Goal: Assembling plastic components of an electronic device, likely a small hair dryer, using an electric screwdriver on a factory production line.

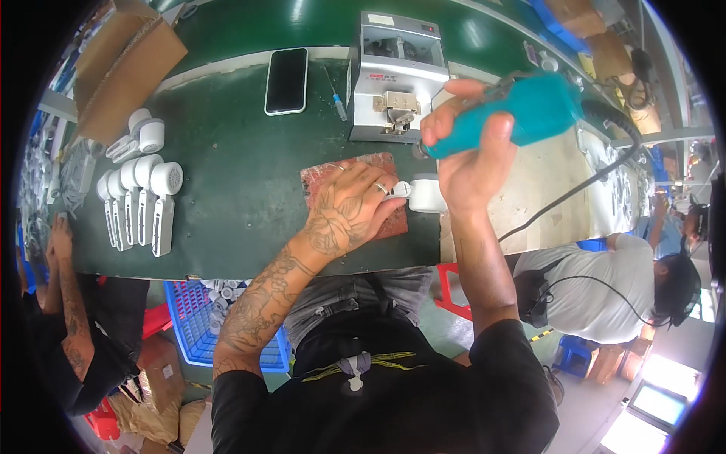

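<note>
Closest below the lens, the person's own dark-shirted chest fills the lower middle, and both forearms rise from it to a green bench (227, 181). Resting flat on a reddish-brown pad (393, 219), the left hand (344, 212) has its fingers pressed together over a white plastic part (426, 194), pinning it down. That part lies at the pad's right end, just inside the bench's near edge; its round head points right and its long axis runs roughly left to right, though the hand covers most of its length.

Just above it, the right hand (473, 163) wraps a teal power tool (522, 112) with fingers curled tight round the body. The tool's long axis slopes from upper right down to lower left, its working tip pointing at the part's head; whether tip and part touch cannot be told. A black cable (597, 178) trails off the tool's back end to the right.

Behind the hands, close by, stands a small grey machine (397, 76). Left of it lie a blue screwdriver (336, 98) and a black phone (286, 80). Between the pad and a row of white parts (140, 200) near the bench's left edge, the green surface is bare. A cardboard box (125, 64) sits at the far left corner. Beyond the bench's right end, another person in a pale shirt (597, 291) bends over.
</note>
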Action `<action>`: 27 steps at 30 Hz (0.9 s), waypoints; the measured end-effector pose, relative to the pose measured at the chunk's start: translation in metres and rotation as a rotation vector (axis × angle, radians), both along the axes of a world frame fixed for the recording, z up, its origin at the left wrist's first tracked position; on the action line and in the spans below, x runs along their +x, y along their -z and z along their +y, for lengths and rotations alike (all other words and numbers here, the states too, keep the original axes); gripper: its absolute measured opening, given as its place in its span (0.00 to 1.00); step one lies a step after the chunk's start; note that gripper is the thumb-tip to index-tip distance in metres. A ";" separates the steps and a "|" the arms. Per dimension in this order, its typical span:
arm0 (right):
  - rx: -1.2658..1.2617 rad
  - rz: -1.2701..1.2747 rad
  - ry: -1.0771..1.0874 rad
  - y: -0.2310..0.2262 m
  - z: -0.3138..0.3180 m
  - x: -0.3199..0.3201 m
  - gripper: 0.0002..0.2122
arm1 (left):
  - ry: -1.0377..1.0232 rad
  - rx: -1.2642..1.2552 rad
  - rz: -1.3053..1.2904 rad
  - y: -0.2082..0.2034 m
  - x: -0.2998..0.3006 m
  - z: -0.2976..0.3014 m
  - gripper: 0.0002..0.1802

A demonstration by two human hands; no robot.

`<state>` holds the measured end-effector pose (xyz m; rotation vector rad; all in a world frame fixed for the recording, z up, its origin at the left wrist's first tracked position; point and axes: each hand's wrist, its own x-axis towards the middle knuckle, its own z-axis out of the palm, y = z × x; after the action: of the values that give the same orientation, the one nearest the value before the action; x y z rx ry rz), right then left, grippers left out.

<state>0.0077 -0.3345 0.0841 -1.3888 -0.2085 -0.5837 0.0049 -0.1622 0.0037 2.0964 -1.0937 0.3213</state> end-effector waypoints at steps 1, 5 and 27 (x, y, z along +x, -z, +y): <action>-0.014 0.006 0.029 0.001 0.002 0.005 0.36 | -0.012 0.003 0.003 -0.002 0.001 0.000 0.16; -0.049 -0.033 0.094 0.009 0.006 0.031 0.32 | -0.041 0.057 0.188 -0.011 0.017 0.003 0.15; -0.110 0.097 0.058 0.022 0.010 0.009 0.28 | -0.060 -0.059 0.152 0.001 0.017 -0.001 0.09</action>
<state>0.0168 -0.3245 0.0624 -1.5298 -0.1241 -0.5582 0.0222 -0.1630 0.0029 2.0682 -0.9233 0.2164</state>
